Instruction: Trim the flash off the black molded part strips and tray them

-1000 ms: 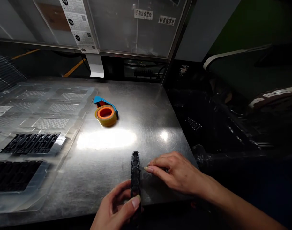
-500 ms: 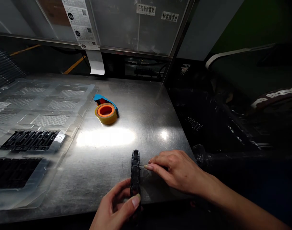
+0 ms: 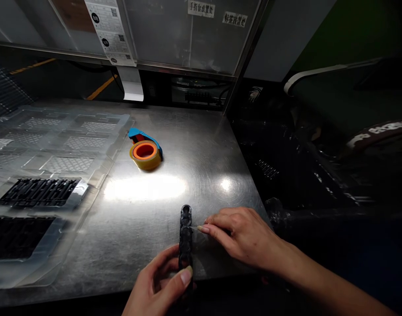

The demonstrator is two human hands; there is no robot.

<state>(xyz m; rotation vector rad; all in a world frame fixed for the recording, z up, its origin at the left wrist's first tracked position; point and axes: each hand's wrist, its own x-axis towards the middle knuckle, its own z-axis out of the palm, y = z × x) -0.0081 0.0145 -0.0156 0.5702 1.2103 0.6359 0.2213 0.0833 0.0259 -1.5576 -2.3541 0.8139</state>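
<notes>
A long black plastic strip (image 3: 186, 235) with round holes lies on the steel table (image 3: 201, 145) near its front edge. My left hand (image 3: 157, 287) grips the strip's near end, thumb on top. My right hand (image 3: 243, 235) rests on the table just right of the strip. Its thumb and forefinger pinch a thin clear film (image 3: 197, 227) that reaches to the strip's side.
A yellow tape roll (image 3: 146, 154) with an orange core in a blue dispenser sits mid-table. Clear plastic trays (image 3: 72, 149) cover the left side, two pockets holding black parts (image 3: 38, 192). A labelled panel (image 3: 187, 35) stands behind. Dark clutter (image 3: 306, 162) lies beyond the right edge.
Almost nothing has changed: both hands keep their hold on the strip and the film. The view has shifted slightly.
</notes>
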